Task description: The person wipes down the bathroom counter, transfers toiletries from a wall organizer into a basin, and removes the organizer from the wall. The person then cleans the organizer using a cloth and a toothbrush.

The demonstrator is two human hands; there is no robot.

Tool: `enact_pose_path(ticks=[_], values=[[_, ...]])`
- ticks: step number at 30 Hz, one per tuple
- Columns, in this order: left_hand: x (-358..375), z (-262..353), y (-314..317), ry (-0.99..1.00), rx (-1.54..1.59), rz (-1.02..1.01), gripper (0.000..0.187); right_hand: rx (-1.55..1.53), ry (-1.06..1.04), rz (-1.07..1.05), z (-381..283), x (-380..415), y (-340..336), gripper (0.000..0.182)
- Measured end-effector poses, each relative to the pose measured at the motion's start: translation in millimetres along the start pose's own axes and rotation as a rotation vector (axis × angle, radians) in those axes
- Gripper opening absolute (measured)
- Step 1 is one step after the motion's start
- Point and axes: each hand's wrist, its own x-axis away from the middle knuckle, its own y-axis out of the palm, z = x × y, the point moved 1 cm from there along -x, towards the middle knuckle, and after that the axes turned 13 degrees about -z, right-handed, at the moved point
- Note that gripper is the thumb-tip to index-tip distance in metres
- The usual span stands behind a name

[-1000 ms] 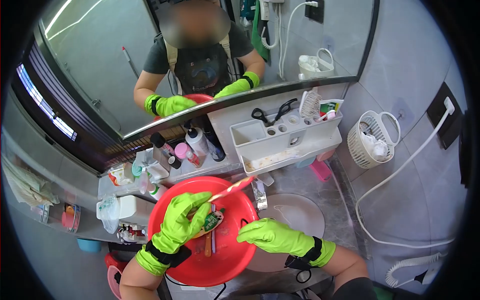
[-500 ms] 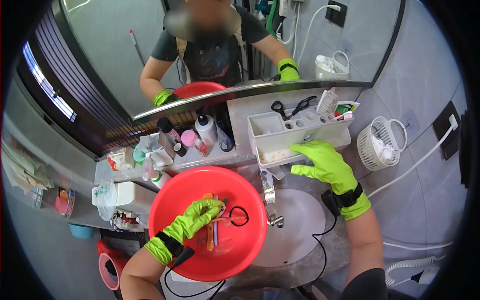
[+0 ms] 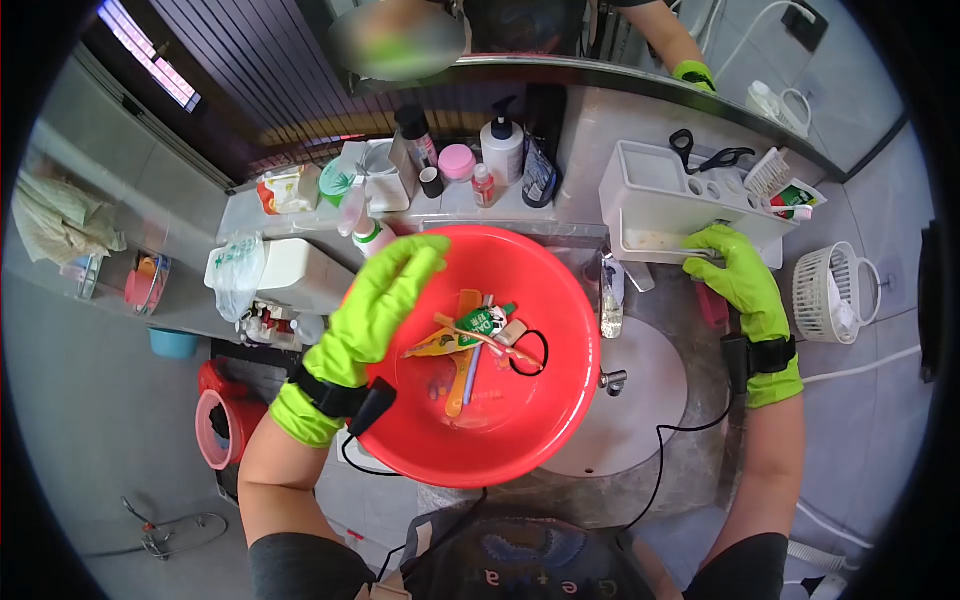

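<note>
the left hand [image 3: 372, 312], fingers slightly apart, is over the left rim of the red basin [image 3: 545, 425], which holds a green-and-yellow tube [image 3: 487, 319] and black ring [image 3: 547, 350]. the right hand [image 3: 745, 278] meets the white holder's [image 3: 640, 200] ledge; whether its fingers clamp it, i cannot tell.

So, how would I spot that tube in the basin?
Find the big red basin beside the sink. Inside it, near the middle, lies a tube crossed by a thin stick. Unlike its neighbours, it is green with white lettering and a yellow end.
</note>
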Motion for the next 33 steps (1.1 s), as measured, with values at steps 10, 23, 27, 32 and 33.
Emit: enact_pose_path(ticks=[10, 23, 27, 32, 33], values=[[-32, 44, 11, 0.025, -0.409, 0.051, 0.037, -0.472, -0.388, 0.131, -75, 8, 42, 0.025], [-221, 73, 157, 0.459, -1.118, -0.03, 0.04, -0.002, -0.345, 1.075, -44, 47, 14, 0.09], [-251, 67, 178, 0.589, -0.883, 0.038, 0.022, -0.024, -0.339, 1.214, -9, 27, -31, 0.107], [-270, 66, 188, 0.602, -0.579, 0.015, 0.016, -0.286, -0.26, 1.127, 19, -1, -38, 0.108], [-270, 69, 188, 0.592, -0.512, -0.002, 0.016, -0.24, -0.244, 1.135, 22, -6, -41, 0.096]])
